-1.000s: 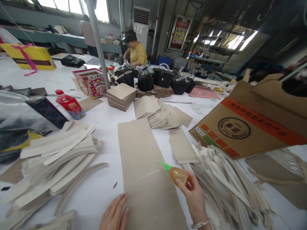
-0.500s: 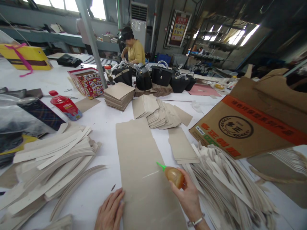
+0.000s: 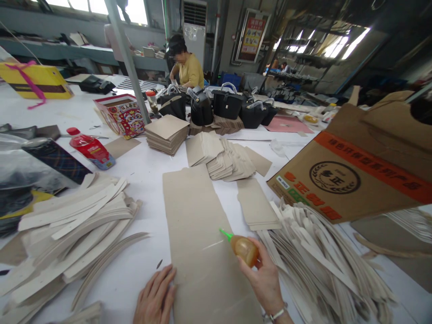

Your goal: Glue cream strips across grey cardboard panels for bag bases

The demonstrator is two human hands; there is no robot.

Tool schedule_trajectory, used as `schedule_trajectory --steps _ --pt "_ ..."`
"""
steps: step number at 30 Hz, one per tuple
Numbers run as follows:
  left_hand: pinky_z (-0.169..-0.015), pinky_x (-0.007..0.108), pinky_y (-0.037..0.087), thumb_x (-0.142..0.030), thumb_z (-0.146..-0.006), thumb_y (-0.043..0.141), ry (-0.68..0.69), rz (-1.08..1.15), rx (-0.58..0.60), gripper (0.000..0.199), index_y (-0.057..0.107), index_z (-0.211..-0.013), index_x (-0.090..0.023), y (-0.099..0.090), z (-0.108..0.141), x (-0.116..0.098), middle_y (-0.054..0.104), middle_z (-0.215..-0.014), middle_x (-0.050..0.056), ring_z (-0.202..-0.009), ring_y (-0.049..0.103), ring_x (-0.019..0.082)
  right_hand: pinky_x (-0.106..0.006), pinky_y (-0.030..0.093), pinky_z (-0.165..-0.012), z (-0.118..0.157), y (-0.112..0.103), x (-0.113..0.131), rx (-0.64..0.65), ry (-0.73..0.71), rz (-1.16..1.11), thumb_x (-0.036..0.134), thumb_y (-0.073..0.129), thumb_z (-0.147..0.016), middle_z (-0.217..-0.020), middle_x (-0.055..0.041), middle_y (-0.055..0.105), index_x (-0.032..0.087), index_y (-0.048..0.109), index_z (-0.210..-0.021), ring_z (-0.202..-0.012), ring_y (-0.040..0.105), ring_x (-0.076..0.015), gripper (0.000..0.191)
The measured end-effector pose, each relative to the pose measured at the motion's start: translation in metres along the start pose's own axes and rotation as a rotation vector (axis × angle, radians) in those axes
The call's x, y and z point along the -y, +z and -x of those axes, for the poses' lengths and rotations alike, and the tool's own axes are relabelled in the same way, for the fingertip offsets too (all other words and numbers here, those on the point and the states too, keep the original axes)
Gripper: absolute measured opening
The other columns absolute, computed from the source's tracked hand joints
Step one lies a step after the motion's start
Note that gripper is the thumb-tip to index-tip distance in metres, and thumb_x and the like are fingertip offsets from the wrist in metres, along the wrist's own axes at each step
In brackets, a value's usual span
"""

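A long grey-beige board (image 3: pixel 192 211) lies on the white table, running away from me. My left hand (image 3: pixel 155 294) rests flat at its left edge, fingers extended and holding nothing. Over the board's right side, my right hand (image 3: pixel 265 279) is wrapped round an amber glue bottle (image 3: pixel 245 251) with a green nozzle pointing left. A thin shiny line shows on the board near the nozzle. Beyond the board's far end are fanned beige pieces (image 3: pixel 229 159), and a small stack of boards (image 3: pixel 256 204) lies to its right.
Curved beige strips are heaped at left (image 3: pixel 84 220) and right (image 3: pixel 324 252). A cardboard box (image 3: pixel 364 166) leans at the right. Farther back are a red bottle (image 3: pixel 91 148), a square stack (image 3: pixel 168 134), black bags (image 3: pixel 227 105) and a person in yellow (image 3: pixel 191 71).
The bottle in my right hand has shifted very slightly left. My left hand remains at the board's edge, and the camera view has moved a little.
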State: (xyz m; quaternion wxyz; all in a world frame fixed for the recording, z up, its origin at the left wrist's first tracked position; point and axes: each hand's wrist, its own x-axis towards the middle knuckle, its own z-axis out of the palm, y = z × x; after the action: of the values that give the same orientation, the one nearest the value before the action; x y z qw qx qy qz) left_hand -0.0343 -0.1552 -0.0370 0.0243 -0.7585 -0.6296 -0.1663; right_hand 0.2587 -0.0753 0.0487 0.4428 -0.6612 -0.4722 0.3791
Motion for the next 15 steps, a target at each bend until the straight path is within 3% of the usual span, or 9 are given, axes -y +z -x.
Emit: schedule_trajectory --steps 5,7,11,15 --pt "-0.083 0.031 0.049 -0.041 -0.079 0.050 -0.018 0.017 -0.005 0.042 0.050 -0.119 -0.029 -0.004 -0.003 -0.003 0.056 -0.121 -0.002 -0.108 0.053 0.019 -0.035 0.051 -0.079 -0.007 0.001 -0.002 -0.124 0.174 -0.233 0.033 0.072 -0.058 -0.104 -0.0073 0.062 0.018 0.050 -0.110 -0.089 0.061 -0.0234 0.058" --pt "-0.083 0.031 0.049 -0.041 -0.079 0.051 -0.025 0.018 -0.004 0.041 0.050 -0.119 -0.029 -0.006 -0.004 -0.005 0.057 -0.120 -0.001 -0.108 0.053 0.019 -0.034 0.052 -0.077 -0.006 0.000 -0.002 -0.119 0.228 -0.294 0.034 0.072 -0.059 -0.102 -0.0069 0.063 0.018 0.049 -0.109 -0.087 0.062 -0.0229 0.057" --pt "-0.084 0.030 0.048 -0.038 -0.080 0.050 -0.043 0.019 0.025 0.040 0.049 -0.119 -0.029 -0.011 -0.005 -0.008 0.056 -0.121 -0.001 -0.109 0.052 0.018 -0.032 0.052 -0.077 0.004 0.011 0.005 0.032 0.238 -0.291 0.031 0.073 -0.059 -0.103 -0.0066 0.063 0.019 0.049 -0.109 -0.088 0.061 -0.0226 0.057" --pt "-0.085 0.030 0.047 -0.038 -0.081 0.050 -0.065 0.037 0.066 0.040 0.048 -0.120 -0.028 -0.015 -0.006 -0.011 0.055 -0.123 0.000 -0.110 0.050 0.018 -0.032 0.051 -0.081 0.021 0.038 0.013 0.223 0.132 -0.213 0.028 0.069 -0.064 -0.107 -0.0077 0.061 0.021 0.048 -0.111 -0.093 0.060 -0.0225 0.053"
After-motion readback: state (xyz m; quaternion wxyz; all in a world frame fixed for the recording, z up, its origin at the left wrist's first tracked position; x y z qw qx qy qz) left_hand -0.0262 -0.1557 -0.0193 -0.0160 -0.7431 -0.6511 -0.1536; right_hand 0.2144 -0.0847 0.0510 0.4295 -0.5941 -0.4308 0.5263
